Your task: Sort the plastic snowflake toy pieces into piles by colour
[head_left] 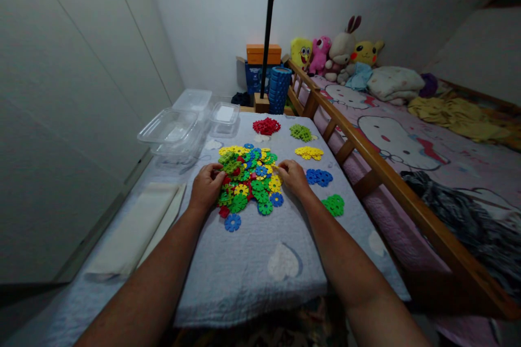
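A mixed heap of plastic snowflake building discs in green, yellow, blue and red lies on the cloth-covered table. My left hand is at the heap's left edge, fingers pinched beside light green pieces; what lies between the fingertips is hard to make out. At the right edge, my right hand has its thumb and fingers closed on a yellow disc, partly hidden. Sorted by colour, small piles sit beyond and to the right: red, light green, yellow, blue and green.
Clear plastic containers stand at the table's back left, with a folded cream cloth nearer me. A wooden bed rail runs along the right side. Behind the table rise a black pole and a blue foam roller.
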The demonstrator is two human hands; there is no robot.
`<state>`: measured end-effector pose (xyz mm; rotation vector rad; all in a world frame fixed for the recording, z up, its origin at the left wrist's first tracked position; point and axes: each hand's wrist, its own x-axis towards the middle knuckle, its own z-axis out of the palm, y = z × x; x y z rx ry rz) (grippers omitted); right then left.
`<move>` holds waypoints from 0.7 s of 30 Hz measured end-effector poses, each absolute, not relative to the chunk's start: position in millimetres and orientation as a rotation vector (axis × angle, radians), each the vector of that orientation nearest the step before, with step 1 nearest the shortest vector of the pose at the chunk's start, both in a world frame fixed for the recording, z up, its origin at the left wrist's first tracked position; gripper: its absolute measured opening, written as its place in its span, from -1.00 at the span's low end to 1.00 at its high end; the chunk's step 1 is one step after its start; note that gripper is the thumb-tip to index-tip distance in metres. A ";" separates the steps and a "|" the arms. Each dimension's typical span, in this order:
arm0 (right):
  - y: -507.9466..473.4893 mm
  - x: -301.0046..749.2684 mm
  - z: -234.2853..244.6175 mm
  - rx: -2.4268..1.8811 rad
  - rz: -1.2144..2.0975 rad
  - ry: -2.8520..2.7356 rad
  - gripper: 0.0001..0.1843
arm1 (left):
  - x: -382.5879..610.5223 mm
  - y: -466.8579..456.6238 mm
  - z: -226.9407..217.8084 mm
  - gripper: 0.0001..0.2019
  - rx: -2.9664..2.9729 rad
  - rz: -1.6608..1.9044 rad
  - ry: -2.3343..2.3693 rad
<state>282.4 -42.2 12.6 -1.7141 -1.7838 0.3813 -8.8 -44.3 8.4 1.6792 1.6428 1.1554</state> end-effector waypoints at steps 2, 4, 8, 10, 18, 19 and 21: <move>-35.4 294.6 15.9 -1.705 0.349 -1.711 -0.81 | -8.5 -44.8 8.9 -0.67 1.680 1.155 1.646; -27.0 310.9 20.6 -1.707 0.349 -1.638 -0.81 | -8.2 -45.4 9.3 -0.68 1.671 1.155 1.651; -8.4 351.4 29.5 -1.775 0.330 -1.442 -0.85 | -7.7 -45.5 8.5 -0.68 1.641 1.160 1.647; 0.4 370.5 31.0 -1.830 0.297 -1.345 -0.88 | -7.9 -45.1 7.3 -0.67 1.643 1.159 1.646; 23.0 395.6 22.9 -1.947 0.342 -1.175 -0.85 | -9.3 -44.1 4.1 -0.66 1.640 1.168 1.626; 23.8 394.7 22.9 -1.963 0.334 -1.170 -0.85 | -9.2 -44.0 4.3 -0.66 1.641 1.167 1.627; 24.3 392.9 23.9 -1.988 0.323 -1.157 -0.86 | -8.9 -44.0 4.7 -0.67 1.639 1.167 1.630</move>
